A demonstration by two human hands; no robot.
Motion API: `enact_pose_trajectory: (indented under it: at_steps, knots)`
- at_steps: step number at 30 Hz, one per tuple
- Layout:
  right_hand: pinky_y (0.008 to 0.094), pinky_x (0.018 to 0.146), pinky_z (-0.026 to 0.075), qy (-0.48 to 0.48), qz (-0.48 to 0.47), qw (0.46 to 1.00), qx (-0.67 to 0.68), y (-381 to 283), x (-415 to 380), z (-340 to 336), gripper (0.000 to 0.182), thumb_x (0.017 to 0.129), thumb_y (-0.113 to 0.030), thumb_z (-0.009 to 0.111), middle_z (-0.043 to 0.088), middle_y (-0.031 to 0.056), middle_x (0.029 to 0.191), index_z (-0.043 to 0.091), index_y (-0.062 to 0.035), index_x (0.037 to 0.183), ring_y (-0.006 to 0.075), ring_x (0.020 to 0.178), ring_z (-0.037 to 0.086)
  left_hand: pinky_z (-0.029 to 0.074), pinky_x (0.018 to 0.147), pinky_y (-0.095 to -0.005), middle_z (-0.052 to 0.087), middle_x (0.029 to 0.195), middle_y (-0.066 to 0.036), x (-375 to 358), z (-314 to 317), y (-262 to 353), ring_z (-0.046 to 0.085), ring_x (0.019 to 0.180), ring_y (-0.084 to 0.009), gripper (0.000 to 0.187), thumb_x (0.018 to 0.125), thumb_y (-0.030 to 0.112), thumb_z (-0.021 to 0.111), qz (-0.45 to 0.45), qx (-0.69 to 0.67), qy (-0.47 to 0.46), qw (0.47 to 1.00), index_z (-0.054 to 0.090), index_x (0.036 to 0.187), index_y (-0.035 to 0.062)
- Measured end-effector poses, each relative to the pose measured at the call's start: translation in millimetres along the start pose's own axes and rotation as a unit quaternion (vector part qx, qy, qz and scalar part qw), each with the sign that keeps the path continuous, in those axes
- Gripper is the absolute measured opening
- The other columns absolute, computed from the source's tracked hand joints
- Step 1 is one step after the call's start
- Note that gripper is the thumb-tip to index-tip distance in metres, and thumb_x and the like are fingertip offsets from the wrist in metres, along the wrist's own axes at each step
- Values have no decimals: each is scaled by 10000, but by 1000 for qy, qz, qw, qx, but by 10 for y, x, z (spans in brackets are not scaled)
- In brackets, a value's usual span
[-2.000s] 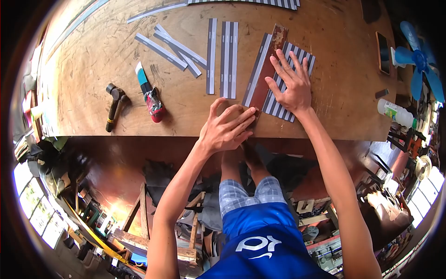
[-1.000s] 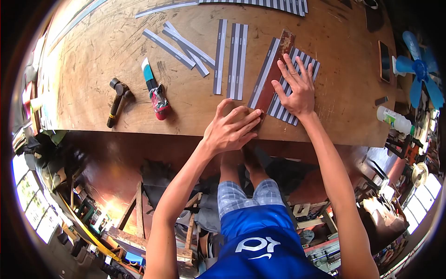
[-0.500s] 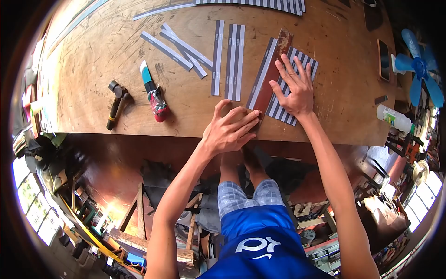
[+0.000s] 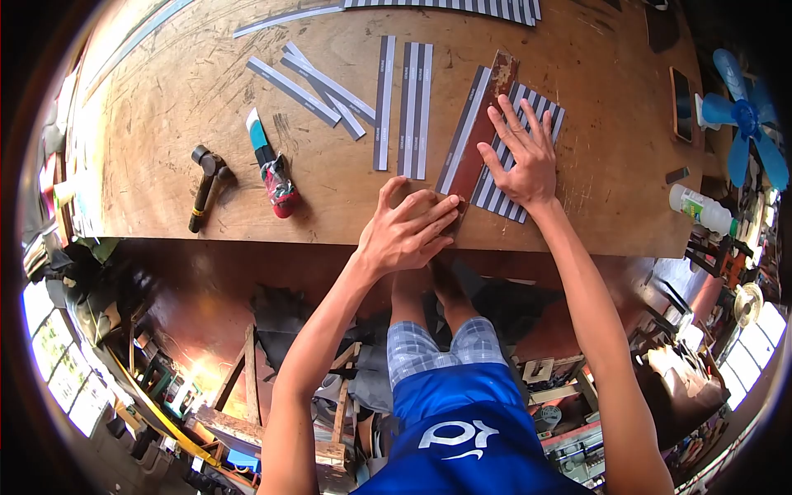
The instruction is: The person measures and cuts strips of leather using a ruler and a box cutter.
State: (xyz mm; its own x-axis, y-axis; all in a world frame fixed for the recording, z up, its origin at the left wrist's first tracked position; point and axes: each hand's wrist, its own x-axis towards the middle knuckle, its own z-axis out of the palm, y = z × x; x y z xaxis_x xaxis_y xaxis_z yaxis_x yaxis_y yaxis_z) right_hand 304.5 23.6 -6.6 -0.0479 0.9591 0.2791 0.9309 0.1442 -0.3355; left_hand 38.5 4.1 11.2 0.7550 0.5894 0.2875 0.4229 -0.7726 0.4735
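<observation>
A brown straight bar (image 4: 478,136) lies slanted across a striped grey-and-white sheet (image 4: 497,200) on the wooden table (image 4: 330,194). My right hand (image 4: 525,162) is spread flat on the sheet, with fingers at the bar's right side. At the bar's near end, my left hand (image 4: 410,224) touches it with its fingertips, its fingers bent and partly spread. A striped edge of the sheet (image 4: 460,132) shows left of the bar. Cut striped strips (image 4: 417,111) lie upright left of it, beside a single strip (image 4: 385,103).
Farther left are crossed strips (image 4: 330,82), a cutter with a wrapped handle (image 4: 278,181) and a hammer (image 4: 205,186). More striped sheets (image 4: 462,7) lie at the far edge. A phone (image 4: 681,105), a blue fan (image 4: 745,120) and a bottle (image 4: 701,209) stand or lie on the right.
</observation>
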Motion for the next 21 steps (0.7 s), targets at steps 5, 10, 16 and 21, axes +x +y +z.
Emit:
enact_pose_trajectory:
  at_steps: [5, 10, 16, 21]
  knots:
    - [568, 1226, 223, 1, -1, 1000, -2, 0, -1, 0, 549, 892, -418, 702, 515, -17, 1535, 631, -221, 1400, 330, 1421, 453, 343, 1124, -530, 649, 1369, 91, 2, -3, -1, 597, 1150, -172, 453, 770, 327, 824, 2, 2, -1, 1000, 737, 1190, 180]
    - [569, 1225, 224, 1, 0, 1000, -2, 6, -7, 6, 552, 888, -408, 705, 512, -17, 1537, 630, -219, 1401, 330, 1424, 450, 346, 1123, -524, 655, 1359, 93, 4, -2, 5, 598, 1148, -171, 443, 774, 328, 822, -2, 2, 0, 1000, 740, 1182, 178]
    - [571, 1224, 227, 1, 1, 1000, 1, 4, -3, 5, 550, 886, -403, 707, 512, -16, 1536, 632, -218, 1399, 331, 1425, 449, 347, 1123, -526, 655, 1358, 93, 0, 3, 1, 597, 1151, -169, 438, 778, 331, 820, -2, 5, 3, 1000, 741, 1180, 177]
    - [575, 1223, 228, 2, 1, 1000, 3, 2, -4, 9, 549, 884, -399, 710, 516, -15, 1533, 634, -218, 1397, 333, 1423, 450, 345, 1125, -527, 650, 1365, 96, -4, -2, -3, 590, 1162, -166, 442, 782, 334, 820, 0, 5, 1, 1000, 737, 1189, 182]
